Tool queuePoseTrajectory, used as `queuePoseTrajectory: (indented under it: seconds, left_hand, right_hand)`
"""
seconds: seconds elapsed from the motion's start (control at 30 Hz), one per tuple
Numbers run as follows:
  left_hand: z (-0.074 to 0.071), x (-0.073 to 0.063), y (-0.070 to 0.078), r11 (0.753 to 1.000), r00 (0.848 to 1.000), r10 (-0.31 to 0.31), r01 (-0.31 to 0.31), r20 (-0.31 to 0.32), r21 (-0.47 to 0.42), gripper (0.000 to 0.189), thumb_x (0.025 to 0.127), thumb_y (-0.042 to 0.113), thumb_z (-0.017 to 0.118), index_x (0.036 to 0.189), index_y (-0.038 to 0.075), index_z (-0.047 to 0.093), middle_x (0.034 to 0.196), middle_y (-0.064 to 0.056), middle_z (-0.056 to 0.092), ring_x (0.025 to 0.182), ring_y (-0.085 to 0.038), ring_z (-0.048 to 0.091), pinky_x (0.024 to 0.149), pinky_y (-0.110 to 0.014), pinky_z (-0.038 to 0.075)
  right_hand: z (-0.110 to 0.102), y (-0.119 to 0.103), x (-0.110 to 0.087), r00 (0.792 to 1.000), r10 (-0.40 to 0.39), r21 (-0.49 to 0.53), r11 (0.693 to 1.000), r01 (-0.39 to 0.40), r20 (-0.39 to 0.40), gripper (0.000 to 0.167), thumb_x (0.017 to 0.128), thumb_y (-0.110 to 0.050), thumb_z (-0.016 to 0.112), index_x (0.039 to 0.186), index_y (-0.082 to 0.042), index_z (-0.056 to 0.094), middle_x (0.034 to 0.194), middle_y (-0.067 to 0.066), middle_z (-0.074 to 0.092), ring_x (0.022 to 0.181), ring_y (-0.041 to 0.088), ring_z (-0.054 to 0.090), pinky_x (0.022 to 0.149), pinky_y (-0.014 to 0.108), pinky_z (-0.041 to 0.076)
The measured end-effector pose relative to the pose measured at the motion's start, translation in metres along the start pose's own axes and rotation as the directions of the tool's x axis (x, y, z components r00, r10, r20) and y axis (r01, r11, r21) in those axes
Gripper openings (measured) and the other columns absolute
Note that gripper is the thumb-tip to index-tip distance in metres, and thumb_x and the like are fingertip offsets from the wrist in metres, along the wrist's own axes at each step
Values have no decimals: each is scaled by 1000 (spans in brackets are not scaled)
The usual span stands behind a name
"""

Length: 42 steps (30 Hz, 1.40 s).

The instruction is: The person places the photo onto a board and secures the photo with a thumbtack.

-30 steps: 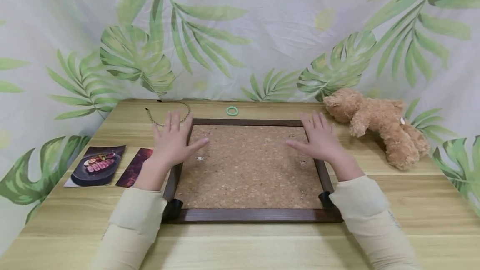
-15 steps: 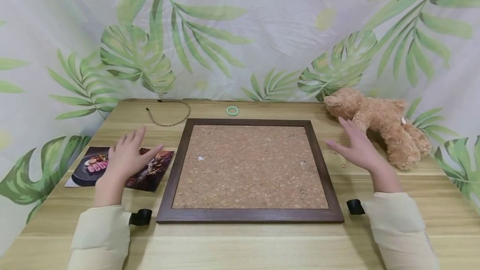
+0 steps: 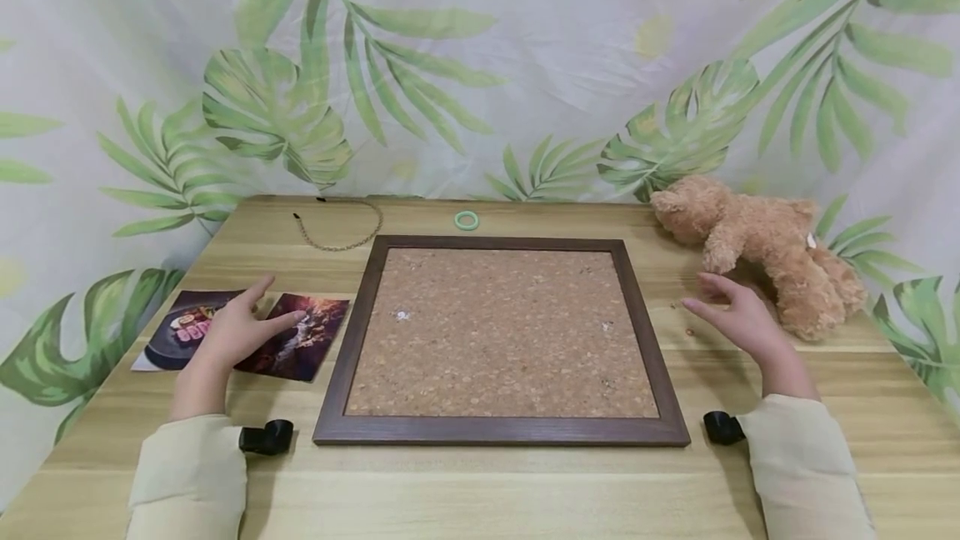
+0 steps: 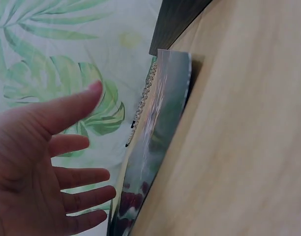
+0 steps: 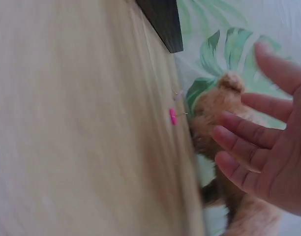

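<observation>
My left hand (image 3: 234, 333) hovers over two glossy photo prints with its fingers extended and holds nothing. One print shows a plate of food (image 3: 167, 347); the other is a dark reddish picture (image 3: 300, 348), close to the thumb. Part of the prints is hidden under the hand. My right hand (image 3: 742, 322) holds nothing either, its fingers loosely bent in front of the teddy bear (image 3: 757, 244). Near its fingertips lie a pink push pin (image 5: 173, 116) and a paler pin (image 5: 178, 94). Between the hands lies a cork board (image 3: 502, 332) in a dark wooden frame (image 3: 498, 430).
A thin chain (image 3: 337, 248) with black ends lies at the back left of the wooden table (image 3: 480, 490). Behind the board is a pale green ring (image 3: 467, 221). A leaf-printed cloth (image 3: 450, 65) hangs behind the table.
Both hands have moved outward from the cork board's sides, the left to over the prints, the right to beside the pins and bear. The board stays in place.
</observation>
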<state>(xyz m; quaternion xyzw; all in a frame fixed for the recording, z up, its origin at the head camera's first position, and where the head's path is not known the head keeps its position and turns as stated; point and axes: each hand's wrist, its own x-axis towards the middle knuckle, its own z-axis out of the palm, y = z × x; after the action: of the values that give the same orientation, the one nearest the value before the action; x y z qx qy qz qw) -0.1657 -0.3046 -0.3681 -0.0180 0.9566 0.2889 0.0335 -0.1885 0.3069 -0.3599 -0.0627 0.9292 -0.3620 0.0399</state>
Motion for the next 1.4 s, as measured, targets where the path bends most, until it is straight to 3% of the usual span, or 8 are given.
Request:
queuePoseTrajectory:
  seconds: [0.13,0.27,0.4,0.63,1.0,1.23,1.33,1.4]
  left_hand:
    - [2,2,-5,1000,1000,14,-14,-7,-13,82,78,40,60,135,-3,20,121,-36,34,106,-49,34,82,-58,28]
    - [6,3,-9,1000,1000,26,-26,-10,-16,75,75,26,66,132,-4,27,118,-35,37,103,-48,38,79,-56,32]
    - [11,4,-11,999,998,53,-53,-32,12,67,72,15,68,126,-7,37,112,-37,40,98,-48,42,76,-55,34]
    - [16,3,-12,999,997,38,-36,-74,26,60,70,16,69,118,-9,44,106,-37,35,93,-47,41,77,-55,31]
    - [15,3,-12,1000,999,7,-8,-49,-8,55,72,19,69,117,-5,46,117,-37,36,107,-50,30,84,-57,25]
    - [11,5,-17,994,1000,-18,17,-14,-109,53,77,19,65,121,-3,45,124,-36,29,112,-50,25,87,-57,22]
    - [7,3,-18,979,999,-32,29,-13,-202,56,79,23,63,125,-2,42,129,-33,25,116,-48,20,89,-56,19]
    - [3,1,-18,961,999,-46,38,-20,-275,59,80,26,62,127,-1,39,131,-32,21,118,-47,18,91,-55,18]
  right_hand:
    - [3,19,0,999,2,76,997,-5,33,49,85,-23,56,119,10,43,93,19,54,77,19,51,59,30,43]
    - [6,33,-1,997,-43,149,988,34,59,32,81,-8,60,105,13,53,83,13,56,68,9,50,54,24,43]
    - [13,38,-2,997,-74,131,989,70,27,25,78,-9,63,95,9,59,80,12,59,66,7,52,55,22,43]
    - [20,40,0,996,-88,68,994,89,-28,18,77,-7,64,88,7,62,74,9,60,60,4,51,53,21,41]
    - [22,41,0,997,-60,65,996,63,-47,15,78,-5,63,85,7,63,74,10,61,58,4,50,51,22,40]
    - [21,38,-1,998,-42,81,996,44,-36,18,83,-10,58,85,7,61,80,12,61,63,5,50,54,22,39]
    - [20,37,0,999,-44,158,986,47,-28,20,85,-11,55,85,9,57,84,10,62,68,4,53,56,22,41]
    - [20,37,0,999,-48,264,963,49,-10,21,86,-8,53,86,12,54,86,7,64,72,3,56,59,21,44]
